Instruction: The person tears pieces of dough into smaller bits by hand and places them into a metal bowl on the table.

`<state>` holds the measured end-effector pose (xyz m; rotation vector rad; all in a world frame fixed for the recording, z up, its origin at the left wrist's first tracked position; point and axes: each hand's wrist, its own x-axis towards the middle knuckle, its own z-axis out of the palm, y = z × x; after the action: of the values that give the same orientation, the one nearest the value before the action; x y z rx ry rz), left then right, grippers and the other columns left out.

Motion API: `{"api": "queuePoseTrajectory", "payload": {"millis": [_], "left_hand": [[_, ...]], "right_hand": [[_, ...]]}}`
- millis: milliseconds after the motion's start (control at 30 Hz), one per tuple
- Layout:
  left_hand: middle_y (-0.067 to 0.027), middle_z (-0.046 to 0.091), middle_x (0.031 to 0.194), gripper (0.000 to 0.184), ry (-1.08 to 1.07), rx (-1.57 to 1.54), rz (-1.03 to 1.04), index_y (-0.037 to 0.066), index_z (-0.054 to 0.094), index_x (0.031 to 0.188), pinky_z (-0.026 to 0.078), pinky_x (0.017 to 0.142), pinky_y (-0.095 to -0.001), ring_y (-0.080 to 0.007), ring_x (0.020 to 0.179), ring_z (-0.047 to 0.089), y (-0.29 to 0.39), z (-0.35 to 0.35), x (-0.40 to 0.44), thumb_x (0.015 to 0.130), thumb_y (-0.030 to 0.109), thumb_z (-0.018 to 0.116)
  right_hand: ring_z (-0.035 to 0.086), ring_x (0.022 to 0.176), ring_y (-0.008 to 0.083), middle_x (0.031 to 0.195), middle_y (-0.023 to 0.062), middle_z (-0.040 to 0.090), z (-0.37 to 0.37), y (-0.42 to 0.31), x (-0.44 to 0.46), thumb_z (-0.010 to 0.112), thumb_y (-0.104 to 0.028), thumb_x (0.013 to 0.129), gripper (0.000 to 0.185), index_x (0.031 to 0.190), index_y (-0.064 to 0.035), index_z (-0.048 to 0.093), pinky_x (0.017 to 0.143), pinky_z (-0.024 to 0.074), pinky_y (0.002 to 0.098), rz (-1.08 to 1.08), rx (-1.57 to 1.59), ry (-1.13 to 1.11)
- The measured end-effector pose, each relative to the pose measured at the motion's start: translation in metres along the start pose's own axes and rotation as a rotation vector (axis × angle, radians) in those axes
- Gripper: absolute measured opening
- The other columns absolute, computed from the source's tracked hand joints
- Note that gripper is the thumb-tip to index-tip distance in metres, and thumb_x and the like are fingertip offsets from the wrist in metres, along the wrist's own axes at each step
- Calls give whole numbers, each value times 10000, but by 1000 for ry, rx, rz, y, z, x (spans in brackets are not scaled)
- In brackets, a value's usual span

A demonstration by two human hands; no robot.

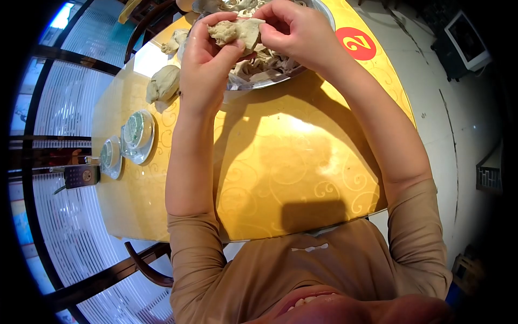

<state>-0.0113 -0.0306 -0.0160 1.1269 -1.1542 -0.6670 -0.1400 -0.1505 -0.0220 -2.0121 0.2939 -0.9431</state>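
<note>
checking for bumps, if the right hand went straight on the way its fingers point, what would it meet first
The pale piece, whose edge the right hand seems to pinch; just past it, likely the left hand, holding the other side. Depth is unclear.

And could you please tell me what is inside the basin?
Pale torn pieces lie heaped inside the basin. The left hand and right hand hide some of them; the bottom is covered and cannot be seen.

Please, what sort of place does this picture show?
Probably a restaurant dining area: the yellow table bears a red label numbered 2, and two tableware sets, seemingly film-wrapped, stand on it.
</note>
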Motion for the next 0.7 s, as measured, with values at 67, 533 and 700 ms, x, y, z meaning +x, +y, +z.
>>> {"api": "queuePoseTrajectory", "payload": {"millis": [67, 533, 700], "left_hand": [[-144, 536, 1144, 366, -3, 22, 23, 4, 433, 1236, 533, 866, -380, -209, 1025, 578, 1, 1, -1, 874, -30, 476], [-106, 590, 980, 416, 138, 397, -130, 74, 480, 1198, 503, 749, -333, -240, 758, 593, 0, -5, 4, 795, 105, 575], [-87, 603, 911, 378, 149, 822, 101, 37, 517, 1140, 488, 709, -282, -170, 800, 586, 9, 1, 2, 770, 66, 592]], "right_hand": [[589, 676, 113, 753, 68, 638, 2, 1, 1, 617, -128, 827, 158, 940, -19, 637, 635, 480, 266, 14, 110, 5], [588, 997, 228, 1115, 156, 593, -6, -6, 4, 627, -197, 861, 390, 1183, 4, 533, 824, 468, 320, -304, -164, 127], [468, 1211, 336, 1315, 205, 472, 15, -10, 27, 636, -169, 835, 479, 1262, -6, 492, 997, 378, 392, -1068, -475, 397]]}}
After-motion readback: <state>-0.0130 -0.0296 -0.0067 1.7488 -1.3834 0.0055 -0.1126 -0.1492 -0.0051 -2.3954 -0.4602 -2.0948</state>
